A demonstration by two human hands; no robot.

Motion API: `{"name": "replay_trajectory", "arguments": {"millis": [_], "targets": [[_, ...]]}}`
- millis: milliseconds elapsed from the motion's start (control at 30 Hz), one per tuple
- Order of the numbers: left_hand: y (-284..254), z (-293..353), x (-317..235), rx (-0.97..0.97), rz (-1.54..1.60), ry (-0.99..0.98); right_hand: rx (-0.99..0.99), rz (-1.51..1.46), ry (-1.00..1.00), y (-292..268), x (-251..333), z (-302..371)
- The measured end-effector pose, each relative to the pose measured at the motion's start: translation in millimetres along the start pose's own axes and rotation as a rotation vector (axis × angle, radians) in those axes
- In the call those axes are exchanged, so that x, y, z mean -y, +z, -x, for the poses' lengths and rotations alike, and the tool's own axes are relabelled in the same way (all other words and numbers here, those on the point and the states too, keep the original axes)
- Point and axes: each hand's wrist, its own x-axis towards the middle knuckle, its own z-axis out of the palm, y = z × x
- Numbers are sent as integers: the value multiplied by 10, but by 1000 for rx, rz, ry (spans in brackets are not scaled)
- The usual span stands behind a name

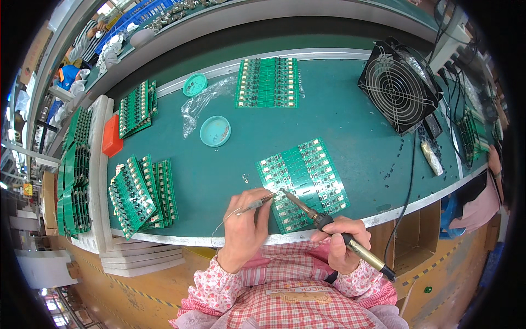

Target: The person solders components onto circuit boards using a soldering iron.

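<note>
A green circuit board panel [298,170] lies slightly turned on the bench before me, with rows of small parts along both sides. My right hand [344,241] is closed round a soldering iron [364,256]; its tip meets the board, or hovers just over it, left of the panel's middle. Pinched in my left hand [245,227] is a pair of slim metal tweezers [252,205], pointing at the same spot as the iron. A thin wire [217,231] curves down beside that hand; whether the fingers hold it too is hard to tell.
Another panel [267,82] lies at the back. Board stacks [143,194] stand left, near a red box [112,136]. Two teal round dishes [215,131] and crumpled clear film [204,101] sit behind. A black fan [399,85] stands at right; a black cable [410,186] crosses the front edge.
</note>
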Motion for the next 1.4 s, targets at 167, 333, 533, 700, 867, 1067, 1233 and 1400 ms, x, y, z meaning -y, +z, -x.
{"name": "replay_trajectory", "arguments": {"millis": [167,333,533,700,867,1067,1233,1400], "targets": [[-1,3,-5,-1,-9,-8,48,14,-20,4,6,-35],[-9,4,-9,3,-6,-12,39,1,-37,13,-11,-25],[-7,5,-15,1,-1,-19,71,25,-27,8,19,-52],[-2,7,-9,-4,11,-14,86,44,-36,1,14,-65],[-10,5,-15,-4,8,-18,76,123,140,9,12,-71],[1,9,6,-10,18,-6,143,174,159,8,-18,-111],[1,8,5,-16,11,-3,187,200,142,34,-8,-145],[-12,4,-6,-1,9,-11,190,199,133,19,-25,-147]]}}
